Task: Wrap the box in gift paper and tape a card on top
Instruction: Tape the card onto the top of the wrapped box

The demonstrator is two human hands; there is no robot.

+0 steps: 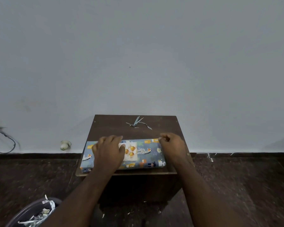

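- The wrapped box, in blue animal-print gift paper, lies along the near edge of the small dark wooden bench, its left end just at the bench's near-left corner.
- A pale card with gold balloons printed on it lies on top of the box, a little left of the middle.
- The left hand lies flat over the card's left part, its fingers spread wide and reaching toward the box's far edge, pinning the card.
- The right hand sits at the box's far-right corner, curled nearly closed, with finger and thumb pinched together; it probably holds a small piece of tape, but whatever it is is too small to tell.
- The wrapping looks finished, so the step in hand seems to be fixing the card.
- To do it well: keep the left palm's weight on the card so it cannot slide, square it to the box's edges, then lay the tape half on the card's edge and half on the paper, and rub it down from the middle outward.
- Paper scraps lie near the bench's far edge, well apart from the box; best to keep tape clear of them.
- A bin of offcuts stands on the floor, below the near-left corner.
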